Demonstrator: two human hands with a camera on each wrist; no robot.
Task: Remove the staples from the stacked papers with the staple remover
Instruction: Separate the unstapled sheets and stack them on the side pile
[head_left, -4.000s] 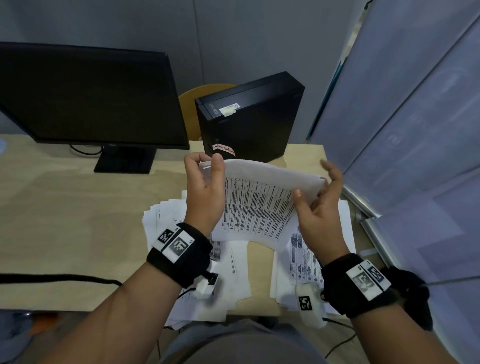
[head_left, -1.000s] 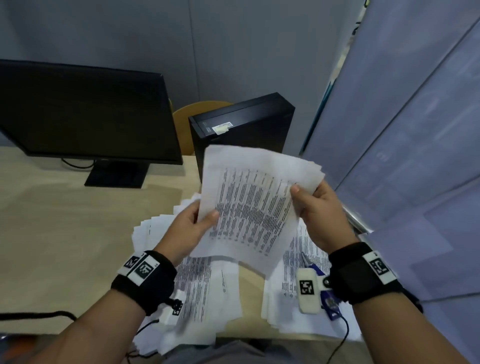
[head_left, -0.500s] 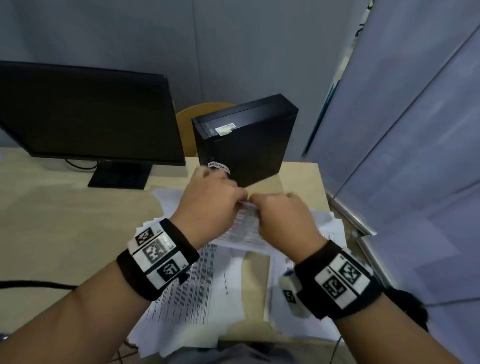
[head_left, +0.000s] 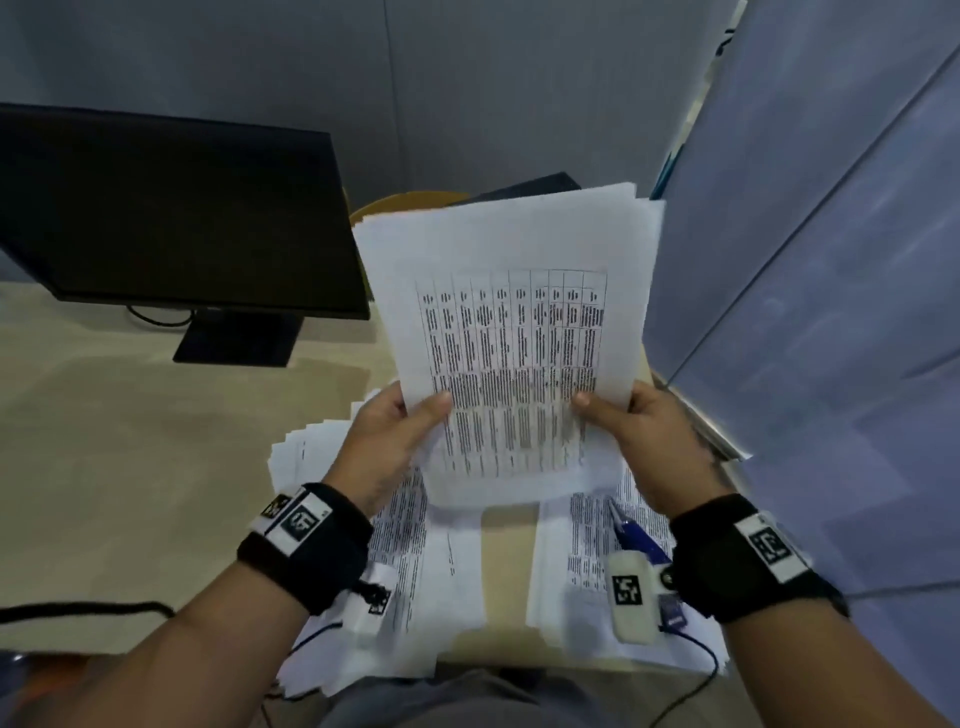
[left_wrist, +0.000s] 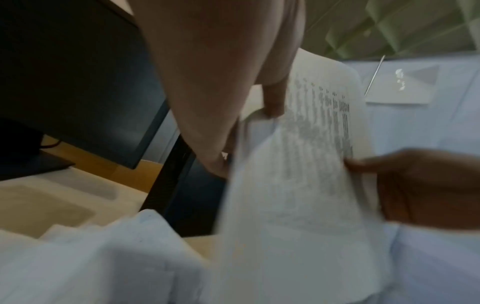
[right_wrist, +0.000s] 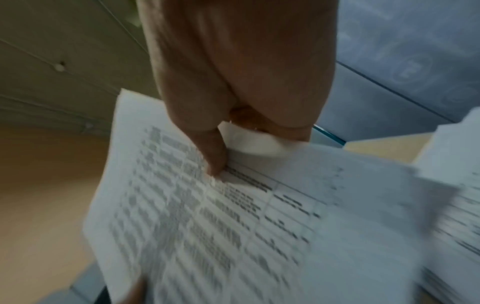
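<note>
A set of printed sheets (head_left: 514, 332) stands upright in front of me, held by both hands. My left hand (head_left: 395, 431) pinches its lower left edge, thumb on the front. My right hand (head_left: 639, 421) pinches the lower right edge the same way. In the left wrist view the left hand (left_wrist: 233, 123) grips the sheets (left_wrist: 298, 185). The right wrist view shows the right thumb (right_wrist: 213, 156) pressed on the printed page (right_wrist: 233, 226). A blue staple remover (head_left: 636, 535) lies on the paper pile at the lower right, under my right wrist. No staple is visible.
Loose printed pages (head_left: 415, 545) are spread over the wooden desk (head_left: 130, 441) in two piles. A black monitor (head_left: 171, 218) stands at the back left. A black computer case (head_left: 524, 187) is mostly hidden behind the held sheets. A blue partition (head_left: 831, 260) closes the right side.
Half a second ago both hands were low over the desk, knuckles up, bunched on the papers. Now they have lifted the sheets upright, spread apart to the two lower edges.
</note>
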